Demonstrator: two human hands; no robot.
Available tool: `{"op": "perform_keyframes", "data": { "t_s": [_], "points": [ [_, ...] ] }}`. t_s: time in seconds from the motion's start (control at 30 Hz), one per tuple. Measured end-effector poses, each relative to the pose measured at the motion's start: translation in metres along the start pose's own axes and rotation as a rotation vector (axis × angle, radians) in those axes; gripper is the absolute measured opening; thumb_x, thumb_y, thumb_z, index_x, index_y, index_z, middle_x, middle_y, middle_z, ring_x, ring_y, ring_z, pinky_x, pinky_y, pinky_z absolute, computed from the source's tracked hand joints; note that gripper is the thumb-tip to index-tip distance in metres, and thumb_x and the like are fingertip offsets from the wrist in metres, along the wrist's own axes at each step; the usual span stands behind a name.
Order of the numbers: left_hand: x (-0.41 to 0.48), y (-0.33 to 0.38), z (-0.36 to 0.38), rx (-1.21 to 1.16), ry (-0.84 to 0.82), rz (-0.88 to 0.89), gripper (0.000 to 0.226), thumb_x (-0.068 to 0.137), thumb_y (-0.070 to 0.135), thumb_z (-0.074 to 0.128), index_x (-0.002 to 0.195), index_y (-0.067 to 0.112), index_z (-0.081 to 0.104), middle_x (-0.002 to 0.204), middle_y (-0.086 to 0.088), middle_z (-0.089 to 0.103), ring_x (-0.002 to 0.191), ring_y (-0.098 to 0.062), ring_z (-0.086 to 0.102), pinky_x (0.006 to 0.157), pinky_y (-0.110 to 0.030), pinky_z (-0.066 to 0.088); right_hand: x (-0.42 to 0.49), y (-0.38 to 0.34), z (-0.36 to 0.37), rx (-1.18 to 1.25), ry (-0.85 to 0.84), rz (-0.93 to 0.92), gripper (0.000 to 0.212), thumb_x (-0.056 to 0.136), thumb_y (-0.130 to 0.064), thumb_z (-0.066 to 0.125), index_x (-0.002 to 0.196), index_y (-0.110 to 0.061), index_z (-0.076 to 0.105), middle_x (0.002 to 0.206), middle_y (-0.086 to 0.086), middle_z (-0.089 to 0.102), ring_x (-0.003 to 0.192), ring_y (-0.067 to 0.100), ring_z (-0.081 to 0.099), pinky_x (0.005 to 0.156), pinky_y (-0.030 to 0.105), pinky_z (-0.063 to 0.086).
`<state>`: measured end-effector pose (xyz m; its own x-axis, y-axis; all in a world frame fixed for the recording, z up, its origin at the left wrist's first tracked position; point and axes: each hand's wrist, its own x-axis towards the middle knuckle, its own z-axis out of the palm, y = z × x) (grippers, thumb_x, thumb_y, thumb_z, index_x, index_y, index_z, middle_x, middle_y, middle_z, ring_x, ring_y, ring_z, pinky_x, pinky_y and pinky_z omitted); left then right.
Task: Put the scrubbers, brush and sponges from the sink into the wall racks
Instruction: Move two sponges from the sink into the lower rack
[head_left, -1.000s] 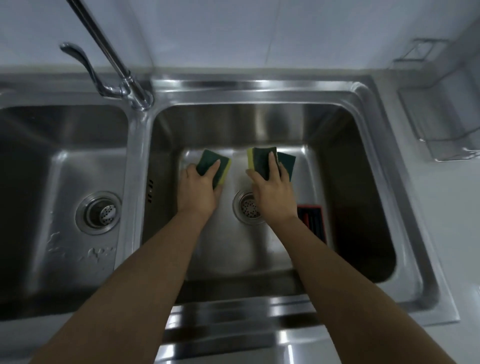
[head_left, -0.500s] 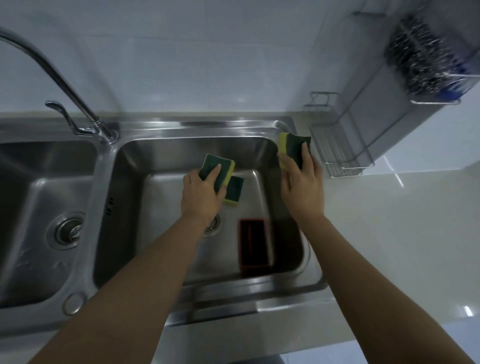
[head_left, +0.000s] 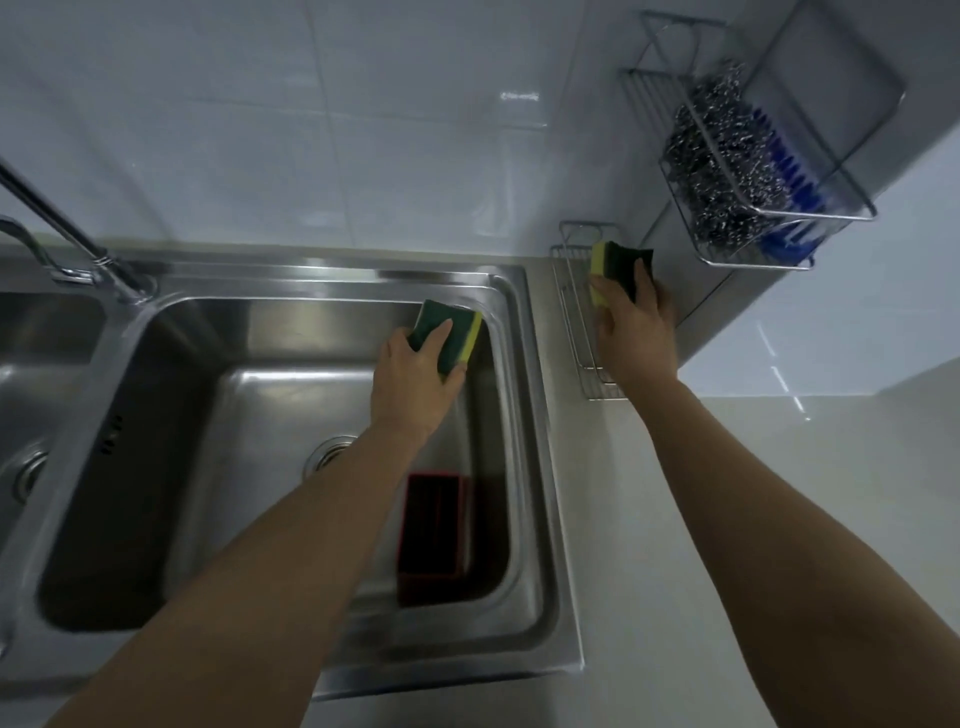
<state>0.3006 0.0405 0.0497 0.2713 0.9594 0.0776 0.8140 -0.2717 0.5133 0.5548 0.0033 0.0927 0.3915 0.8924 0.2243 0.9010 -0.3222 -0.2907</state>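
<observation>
No brand, label or writing can be read anywhere. The right hand (head_left: 635, 332) has its fingers clamped on a green-and-yellow rectangular sponge (head_left: 618, 273), held over the lower wire wall rack (head_left: 570, 312) beside the stainless steel sink (head_left: 530, 415). The left hand (head_left: 415, 384) grips a second green-and-yellow sponge (head_left: 449, 332) above the basin's far right corner, near the rim. A dark red rectangular block (head_left: 431, 525) lies on the basin floor against the right wall. The upper wire wall rack (head_left: 831, 213) carries steel wool scrubbers (head_left: 722, 171) and a blue brush (head_left: 789, 171). The pale tabletop (head_left: 649, 519) right of the sink lies open.
</observation>
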Motion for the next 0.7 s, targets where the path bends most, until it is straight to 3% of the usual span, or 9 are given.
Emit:
{"op": "perform_keyframes", "data": {
  "t_s": [0.27, 0.5, 0.7],
  "points": [
    [0.032, 0.006, 0.013, 0.054, 0.014, -0.031, 0.06, 0.091, 0.041, 0.057, 0.146, 0.024, 0.041, 0.129, -0.021, 0.046, 0.117, -0.035, 0.043, 0.097, -0.042, 0.045, 0.067, 0.019, 0.03, -0.037, -0.226, -0.073, 0.043, 0.1, -0.023, 0.043, 0.143, -0.027, 0.046, 0.162, 0.015, 0.017, 0.145, 0.043, 0.02, 0.116, 0.053, 0.027],
    [0.046, 0.011, 0.023, 0.043, -0.004, -0.066, 0.06, 0.091, 0.041, 0.057, 0.146, 0.026, 0.039, 0.13, -0.019, 0.045, 0.118, -0.033, 0.042, 0.097, -0.04, 0.044, 0.091, 0.027, 0.052, -0.093, -0.276, -0.144, 0.039, 0.1, -0.013, 0.043, 0.136, -0.023, 0.05, 0.163, 0.015, 0.014, 0.144, 0.045, 0.018, 0.115, 0.052, 0.029],
    [0.052, 0.026, 0.021, 0.004, -0.001, -0.042, 0.063, 0.09, 0.044, 0.058, 0.146, 0.023, 0.039, 0.126, -0.019, 0.047, 0.116, -0.032, 0.043, 0.092, -0.039, 0.047, 0.086, 0.029, 0.049, -0.183, -0.323, -0.179, 0.06, 0.1, -0.014, 0.041, 0.153, -0.035, 0.021, 0.165, 0.012, -0.002, 0.149, 0.043, 0.0, 0.118, 0.053, 0.02]
  ]
}}
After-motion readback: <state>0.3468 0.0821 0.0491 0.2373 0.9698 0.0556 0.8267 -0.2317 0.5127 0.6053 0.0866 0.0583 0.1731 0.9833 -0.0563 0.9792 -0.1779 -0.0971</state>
